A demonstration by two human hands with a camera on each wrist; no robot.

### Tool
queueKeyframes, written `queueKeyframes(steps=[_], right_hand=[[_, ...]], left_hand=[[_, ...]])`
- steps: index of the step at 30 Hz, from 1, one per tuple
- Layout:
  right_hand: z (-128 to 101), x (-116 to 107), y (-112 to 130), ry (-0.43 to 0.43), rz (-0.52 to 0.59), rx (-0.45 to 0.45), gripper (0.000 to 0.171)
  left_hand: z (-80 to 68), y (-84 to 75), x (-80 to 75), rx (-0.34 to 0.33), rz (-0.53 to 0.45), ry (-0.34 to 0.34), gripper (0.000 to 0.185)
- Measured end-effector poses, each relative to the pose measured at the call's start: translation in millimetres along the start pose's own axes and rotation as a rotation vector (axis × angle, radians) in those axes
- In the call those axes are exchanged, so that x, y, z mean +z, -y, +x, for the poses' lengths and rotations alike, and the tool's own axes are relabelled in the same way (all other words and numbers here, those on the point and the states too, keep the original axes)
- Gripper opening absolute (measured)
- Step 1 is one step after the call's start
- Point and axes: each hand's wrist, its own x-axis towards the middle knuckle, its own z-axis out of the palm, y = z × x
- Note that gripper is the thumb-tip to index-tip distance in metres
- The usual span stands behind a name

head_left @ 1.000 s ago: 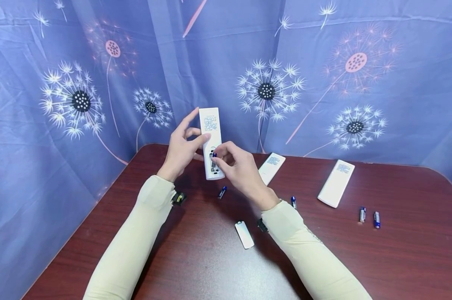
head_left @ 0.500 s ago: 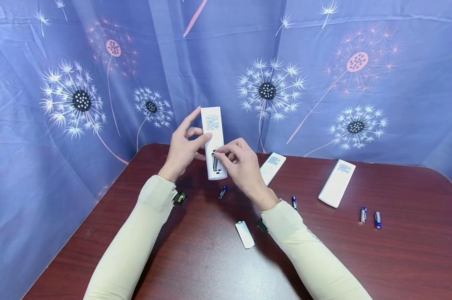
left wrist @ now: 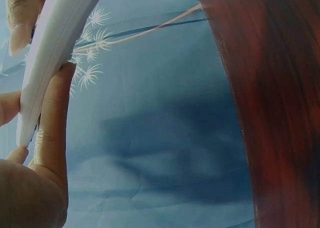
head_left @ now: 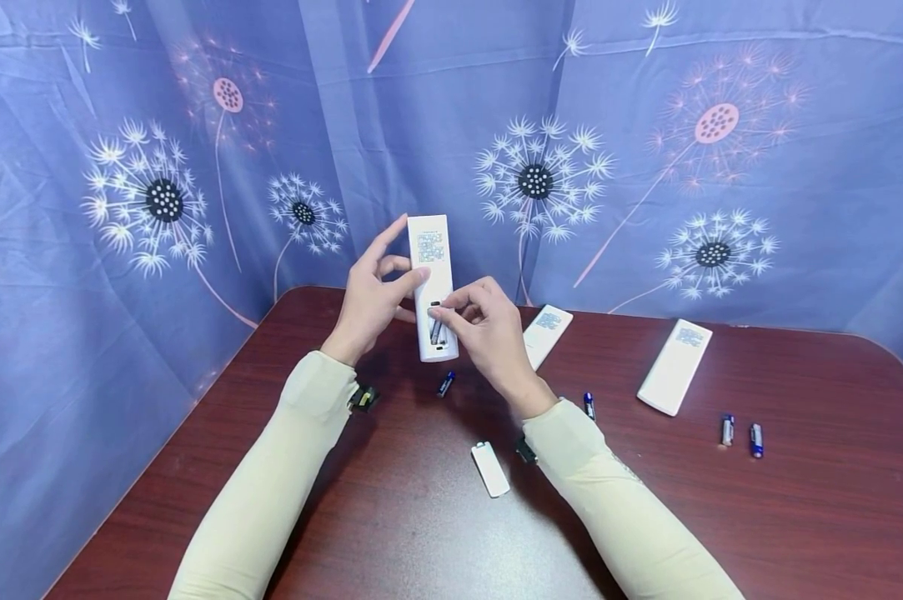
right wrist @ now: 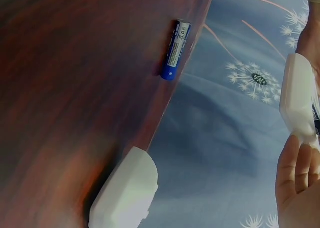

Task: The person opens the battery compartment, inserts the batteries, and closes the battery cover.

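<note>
My left hand (head_left: 372, 296) holds a white remote (head_left: 432, 275) upright above the table, back side facing me, thumb and fingers round its edges. The battery compartment (head_left: 437, 332) is uncovered, with batteries lying in it. My right hand (head_left: 484, 325) pinches the top end of a battery (head_left: 435, 325) in that compartment with thumb and forefinger. In the left wrist view the remote (left wrist: 52, 57) shows edge-on between my fingers (left wrist: 52, 123). The right wrist view catches the remote (right wrist: 298, 95) above my right hand's fingertips (right wrist: 295, 173).
A white battery cover (head_left: 490, 469) lies on the dark red table (head_left: 421, 533) between my forearms. Loose blue batteries (head_left: 444, 383) (head_left: 588, 406) (head_left: 755, 439) lie about. Two more white remotes (head_left: 544, 335) (head_left: 674, 367) lie further right. A blue dandelion curtain (head_left: 646, 167) backs the table.
The blue battery my right hand held at the compartment's mouth has gone down into the compartment. The remote has shifted slightly right.
</note>
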Motion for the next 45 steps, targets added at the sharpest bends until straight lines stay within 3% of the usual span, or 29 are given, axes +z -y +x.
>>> queueKeyframes(steps=[5,9,14,18,26,33,45], right_hand=[[-1,1,0,0.013,0.040,-0.071,0.008],[0,1,-1,0.017,0.055,-0.061,0.009],[1,0,-2,0.025,0.069,0.031,0.034],[2,-3,-4,0.065,0.143,0.075,0.057],[2,-8,-5,0.118,0.294,0.151,0.069],[3,-11,-4,0.142,0.293,0.193,0.075],[6,-12,-2,0.160,0.244,0.184,0.084]], left_hand=[[0.2,-0.1,0.0,-0.002,0.009,-0.001,0.075],[0.1,0.4,-0.4,-0.001,0.007,-0.003,0.075],[-0.4,0.3,0.2,0.004,-0.002,0.001,0.076],[-1.2,-0.5,0.7,0.009,-0.008,0.013,0.075],[-2.0,-1.9,2.2,-0.001,-0.016,0.029,0.075],[-2.9,-2.2,2.5,0.004,-0.017,0.041,0.075],[-3.3,-2.5,3.9,0.012,-0.021,0.048,0.074]])
